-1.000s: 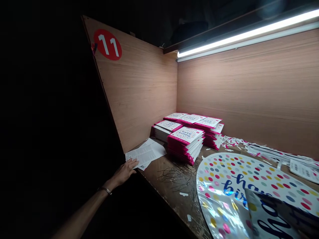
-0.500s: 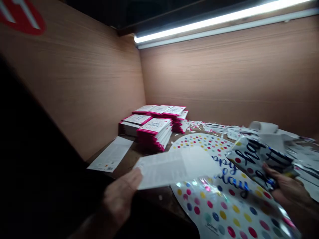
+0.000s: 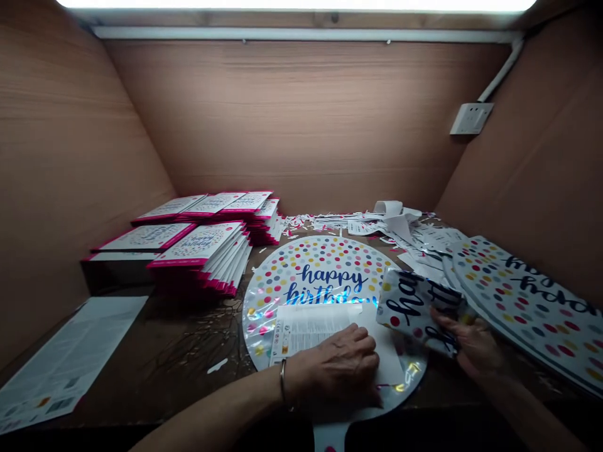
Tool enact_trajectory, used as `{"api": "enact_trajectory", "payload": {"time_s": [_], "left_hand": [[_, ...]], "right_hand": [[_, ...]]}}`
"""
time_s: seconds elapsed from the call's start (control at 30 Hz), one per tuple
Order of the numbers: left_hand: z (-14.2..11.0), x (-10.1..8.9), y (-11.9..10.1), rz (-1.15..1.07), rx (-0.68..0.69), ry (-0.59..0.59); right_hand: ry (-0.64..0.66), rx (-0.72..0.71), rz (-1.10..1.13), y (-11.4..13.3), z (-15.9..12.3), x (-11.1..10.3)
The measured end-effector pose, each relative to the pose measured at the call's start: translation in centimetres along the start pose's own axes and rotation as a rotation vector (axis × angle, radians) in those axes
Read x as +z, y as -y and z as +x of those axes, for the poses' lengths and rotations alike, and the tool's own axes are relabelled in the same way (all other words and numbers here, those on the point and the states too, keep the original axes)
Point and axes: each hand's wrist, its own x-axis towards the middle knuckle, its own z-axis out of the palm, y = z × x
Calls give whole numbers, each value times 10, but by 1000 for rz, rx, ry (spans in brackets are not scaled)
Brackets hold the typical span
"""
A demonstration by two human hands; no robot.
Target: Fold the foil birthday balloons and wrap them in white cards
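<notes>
At the right side of the round balloon (image 3: 330,257), the right hand (image 3: 475,345) is grasping folded foil (image 3: 406,307), likely light, slippery, best pinched by its folds, while the left hand (image 3: 346,359), grip unclear, is resting on a card (image 3: 313,325) atop the balloon.

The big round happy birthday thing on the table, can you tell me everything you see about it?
The round birthday sheet looks like shiny, thin foil: white, with pink, yellow and grey-blue dots and curly blue "happy birthday" lettering. It lies flat on the brown tabletop, with a narrow white tail at its near edge. A printed card lies across it, hiding part of the lettering. The left hand rests on that card.
</notes>
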Motion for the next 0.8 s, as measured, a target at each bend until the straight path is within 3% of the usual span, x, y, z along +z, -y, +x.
{"api": "enact_trajectory", "payload": {"time_s": [0.13,0.23,0.37,0.53,0.8], "left_hand": [[12,20,6,45,16,-59],[11,23,9,16,16,-81],[13,19,10,-3,78,-87],[20,18,8,13,56,-76],[27,20,9,-22,50,-76]], "right_hand": [[72,182,123,0,-14,-2],[120,282,177,-4,-15,-5],[124,247,171,-3,-11,-7],[86,170,141,3,-9,-9],[58,268,139,3,-9,-11]]}}
